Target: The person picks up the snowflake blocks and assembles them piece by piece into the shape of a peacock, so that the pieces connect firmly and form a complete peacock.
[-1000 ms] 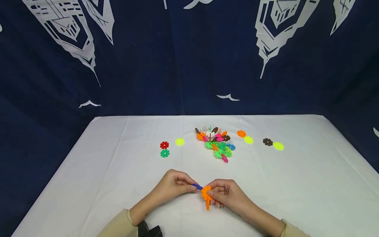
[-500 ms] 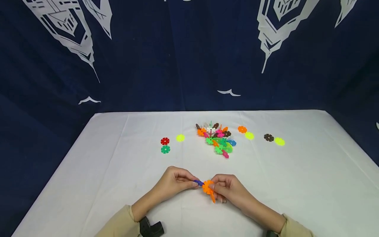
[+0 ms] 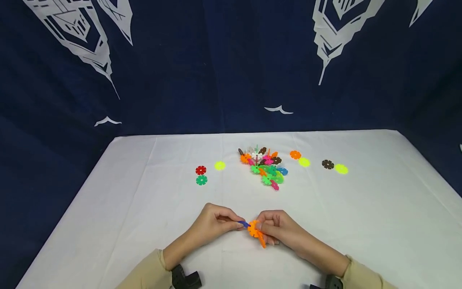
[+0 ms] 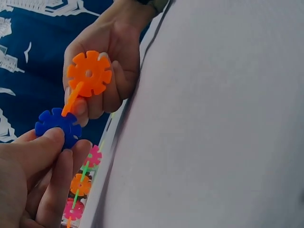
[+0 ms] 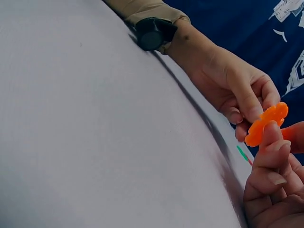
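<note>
In the head view, my left hand (image 3: 216, 220) pinches a blue notched flower disc (image 4: 71, 130) between thumb and fingers. My right hand (image 3: 283, 228) pinches an orange flower disc (image 3: 253, 229), which has a second orange disc (image 4: 89, 73) joined to it at an angle. The blue disc's edge meets the edge-on orange disc in the left wrist view; whether their slots interlock, I cannot tell. Both hands are close together above the white table. Fingers cover part of each disc.
A cluster of joined, multicoloured flower discs (image 3: 267, 168) stands further back. Loose beside it lie red (image 3: 201, 170), green (image 3: 201, 180) and yellow discs (image 3: 219, 165) at left, and orange (image 3: 295, 155), yellow and brown discs (image 3: 327, 164) at right. A dark blue curtain (image 3: 231, 72) hangs behind.
The hands and held discs have shifted slightly right and up in the head view. The lower orange disc has swung right. The background has shifted up too, as the head camera tilts down.
</note>
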A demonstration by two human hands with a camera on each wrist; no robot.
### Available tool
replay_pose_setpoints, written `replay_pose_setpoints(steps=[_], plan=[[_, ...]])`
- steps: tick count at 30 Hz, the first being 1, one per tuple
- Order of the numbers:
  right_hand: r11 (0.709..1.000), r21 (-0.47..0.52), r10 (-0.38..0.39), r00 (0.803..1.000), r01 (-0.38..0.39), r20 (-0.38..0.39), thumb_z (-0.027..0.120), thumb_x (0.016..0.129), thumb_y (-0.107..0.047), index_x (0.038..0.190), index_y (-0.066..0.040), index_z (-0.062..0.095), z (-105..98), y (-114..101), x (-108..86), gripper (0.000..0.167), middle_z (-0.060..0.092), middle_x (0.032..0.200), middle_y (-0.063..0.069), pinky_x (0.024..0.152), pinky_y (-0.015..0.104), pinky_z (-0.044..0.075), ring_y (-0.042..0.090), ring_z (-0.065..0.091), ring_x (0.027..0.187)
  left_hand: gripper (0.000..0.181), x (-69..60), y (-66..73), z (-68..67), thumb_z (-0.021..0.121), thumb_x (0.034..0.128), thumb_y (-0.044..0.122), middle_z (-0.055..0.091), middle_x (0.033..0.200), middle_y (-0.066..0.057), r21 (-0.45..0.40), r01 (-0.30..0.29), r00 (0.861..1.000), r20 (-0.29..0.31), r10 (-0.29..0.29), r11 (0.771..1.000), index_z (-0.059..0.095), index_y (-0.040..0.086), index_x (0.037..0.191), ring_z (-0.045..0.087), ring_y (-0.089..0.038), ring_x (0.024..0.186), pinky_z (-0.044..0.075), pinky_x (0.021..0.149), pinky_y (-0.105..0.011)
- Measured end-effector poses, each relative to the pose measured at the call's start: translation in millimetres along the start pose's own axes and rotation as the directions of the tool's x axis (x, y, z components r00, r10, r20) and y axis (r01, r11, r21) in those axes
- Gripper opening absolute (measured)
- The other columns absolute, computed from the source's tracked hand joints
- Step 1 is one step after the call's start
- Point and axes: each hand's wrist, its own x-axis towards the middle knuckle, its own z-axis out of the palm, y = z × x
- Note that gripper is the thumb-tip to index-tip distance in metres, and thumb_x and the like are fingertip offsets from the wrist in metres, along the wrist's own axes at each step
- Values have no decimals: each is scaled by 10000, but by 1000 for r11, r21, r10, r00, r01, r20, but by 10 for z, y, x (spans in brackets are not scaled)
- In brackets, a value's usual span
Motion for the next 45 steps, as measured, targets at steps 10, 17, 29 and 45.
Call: replay_pose_setpoints(steps=[10,17,29,45], plan=[[1000,10,-24,1000,24,-1,544,939,-81,894,88,544,12,-31,28,175,522,605,7,462,154,330,75,409,502,93,22,224,77,720,722,-136,686,769,-153,119,-139,988,-50,145,983,701,-81,795,680,-196,684,561,589,-293],[997,50,-52,996,56,-75,524,965,-141,935,72,578,5,-10,36,222,461,632,18,466,222,204,105,326,520,79,19,206,59,696,759,-128,687,815,-168,-36,12,988,-151,-17,999,693,-101,833,680,-280,746,558,668,-324],[979,-143,-170,969,146,-178,627,899,-92,1094,83,542,119,47,23,275,591,853,131,593,191,459,140,531,691,188,63,98,-39,709,792,-51,689,936,-132,-8,116,988,-100,-116,993,697,-60,979,674,-190,833,546,724,-297],[976,-103,-203,974,193,-98,566,931,-57,1015,66,517,40,70,44,156,618,763,215,538,221,492,181,580,607,376,281,-142,-921,756,782,304,560,932,-136,547,539,806,-555,-204,641,675,-9,975,542,-264,830,466,690,-402]])
